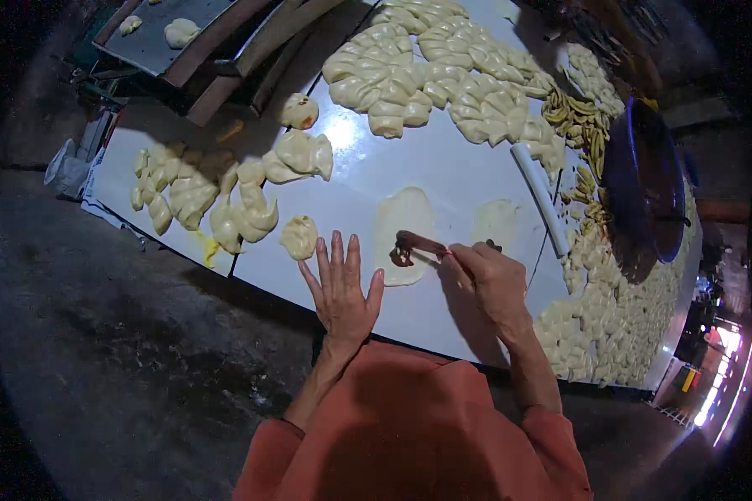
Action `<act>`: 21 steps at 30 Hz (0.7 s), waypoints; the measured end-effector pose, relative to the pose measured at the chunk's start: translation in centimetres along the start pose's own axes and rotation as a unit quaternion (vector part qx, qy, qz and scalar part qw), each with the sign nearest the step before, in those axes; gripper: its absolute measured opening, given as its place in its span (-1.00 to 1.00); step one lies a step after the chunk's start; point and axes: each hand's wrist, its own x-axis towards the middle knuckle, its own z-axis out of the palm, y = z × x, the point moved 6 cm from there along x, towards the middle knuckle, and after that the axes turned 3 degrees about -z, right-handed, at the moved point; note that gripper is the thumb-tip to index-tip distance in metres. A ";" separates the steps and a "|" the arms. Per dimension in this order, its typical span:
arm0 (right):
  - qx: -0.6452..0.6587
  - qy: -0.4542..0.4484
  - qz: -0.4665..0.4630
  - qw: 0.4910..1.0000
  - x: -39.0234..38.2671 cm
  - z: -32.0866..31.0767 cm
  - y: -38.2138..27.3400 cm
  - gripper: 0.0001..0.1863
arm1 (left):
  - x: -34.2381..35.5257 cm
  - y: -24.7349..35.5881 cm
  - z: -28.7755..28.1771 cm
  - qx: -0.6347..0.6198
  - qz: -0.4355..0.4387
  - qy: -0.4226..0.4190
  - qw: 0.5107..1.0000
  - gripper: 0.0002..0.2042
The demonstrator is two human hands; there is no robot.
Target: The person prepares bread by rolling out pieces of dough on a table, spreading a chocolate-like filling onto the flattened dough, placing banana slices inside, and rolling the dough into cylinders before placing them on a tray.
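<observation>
A flattened oval sheet of pale dough (405,213) lies on the white table in front of me, with a dab of dark brown paste (401,259) on its lower part. My right hand (495,284) grips a flat wooden spatula (426,244), its brown-coated tip touching the paste. Fingers spread, my left hand (342,288) rests flat near the table's front edge, left of the sheet, holding nothing. Just beyond its fingertips sits a small round dough piece (299,237). A second flattened dough sheet (495,221) lies to the right, partly hidden by my right hand.
A white rolling pin (541,199) lies at the right, beside a pile of yellowish-brown curved pieces (589,134) and a deep blue basin (643,179). Dough pieces cover the far side (380,75), the right end (618,326) and the left (192,192). A tray (154,46) stands back left.
</observation>
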 end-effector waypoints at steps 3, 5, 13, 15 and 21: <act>0.022 0.002 0.004 1.000 -0.5 -0.3 0.0 -0.83 | -0.3 -0.3 0.1 -0.005 -0.005 0.005 1.000 -0.28; 0.081 0.053 0.047 0.994 -1.2 -1.0 0.6 -0.82 | -0.2 -0.1 0.1 -0.004 -0.008 0.003 1.000 -0.28; 0.097 -0.044 0.081 0.991 -1.7 0.8 0.7 -0.77 | -0.1 -0.4 0.0 -0.006 -0.015 0.004 1.000 -0.26; 0.126 -0.041 0.083 0.988 -2.1 1.0 1.4 -0.74 | 0.1 -0.2 -0.5 0.005 -0.007 0.006 1.000 -0.26; 0.560 0.041 0.354 0.748 -5.0 -3.3 8.5 -0.61 | 0.1 -0.1 0.2 0.025 -0.021 -0.003 0.999 -0.27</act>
